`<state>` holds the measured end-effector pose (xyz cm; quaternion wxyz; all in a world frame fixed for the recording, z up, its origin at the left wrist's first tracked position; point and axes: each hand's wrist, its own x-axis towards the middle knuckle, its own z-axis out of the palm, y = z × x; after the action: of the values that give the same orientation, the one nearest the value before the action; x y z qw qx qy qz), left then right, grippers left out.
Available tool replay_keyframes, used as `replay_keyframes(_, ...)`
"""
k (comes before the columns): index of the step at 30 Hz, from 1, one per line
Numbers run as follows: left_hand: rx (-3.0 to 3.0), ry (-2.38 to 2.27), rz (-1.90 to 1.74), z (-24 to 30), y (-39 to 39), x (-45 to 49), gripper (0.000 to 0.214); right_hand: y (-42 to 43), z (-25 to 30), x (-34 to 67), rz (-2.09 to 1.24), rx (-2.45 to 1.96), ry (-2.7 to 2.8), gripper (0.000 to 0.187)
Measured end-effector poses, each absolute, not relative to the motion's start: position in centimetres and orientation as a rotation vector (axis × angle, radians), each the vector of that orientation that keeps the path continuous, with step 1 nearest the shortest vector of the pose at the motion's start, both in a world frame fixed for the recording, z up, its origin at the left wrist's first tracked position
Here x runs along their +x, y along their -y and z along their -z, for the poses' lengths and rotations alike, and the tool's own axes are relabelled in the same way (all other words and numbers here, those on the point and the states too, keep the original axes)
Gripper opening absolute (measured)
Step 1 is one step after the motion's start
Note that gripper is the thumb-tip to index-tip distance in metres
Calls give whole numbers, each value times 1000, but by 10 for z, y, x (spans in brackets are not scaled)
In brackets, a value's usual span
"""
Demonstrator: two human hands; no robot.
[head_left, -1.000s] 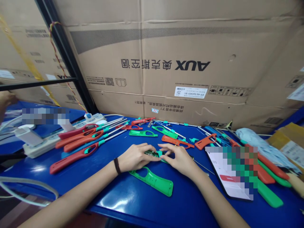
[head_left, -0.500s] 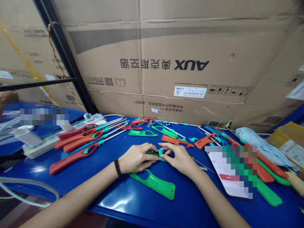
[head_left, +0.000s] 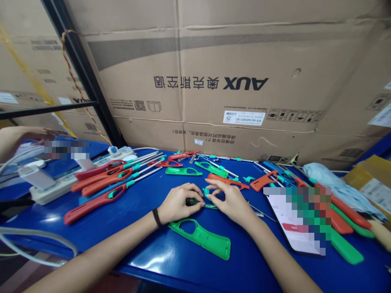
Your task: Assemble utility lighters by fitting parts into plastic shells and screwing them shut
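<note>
My left hand [head_left: 179, 201] is closed round a green lighter handle half, mostly hidden by my fingers; a dark part shows inside it. Opposite it, my right hand [head_left: 230, 201] pinches a small teal trigger piece [head_left: 206, 191] between thumb and fingertips, just above the handle half. A thin pale wire shows near the fingertips. In front of my hands, another green handle half [head_left: 214, 243] lies with its hollow side up. Behind them are loose orange handle halves [head_left: 264, 181] and green ones [head_left: 183, 171], with metal lighter tubes among them.
Long-reach lighters [head_left: 94, 203] lie at left beside a white power strip [head_left: 51, 189]. A phone [head_left: 293, 232] and more lighters [head_left: 348, 244] are at right, near a pale blue cloth [head_left: 336, 183]. A large cardboard box [head_left: 214, 53] stands behind. Another person's hand [head_left: 27, 134] is at far left.
The teal trigger piece and my right fingertips have shifted slightly up, apart from my left fingers. The front green handle half has slid slightly right. The other person's hand reaches further in.
</note>
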<state>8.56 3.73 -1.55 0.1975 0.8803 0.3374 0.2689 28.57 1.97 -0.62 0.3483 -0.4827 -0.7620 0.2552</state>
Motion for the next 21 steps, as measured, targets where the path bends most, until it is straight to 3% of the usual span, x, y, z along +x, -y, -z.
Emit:
replay_keyframes(8,2402,-1006,-728,17,-42,87,7,-21,6,285,-671,-1247,1979,44)
replay_keyframes(17,3107,-542,-510,4,-38,75,22,-22,9,286,-653,-1234,1980,44)
replay_keyframes(21,2961,-682,-585,5,-35,78,21,-21,8,286,-656,-1226,1975,43)
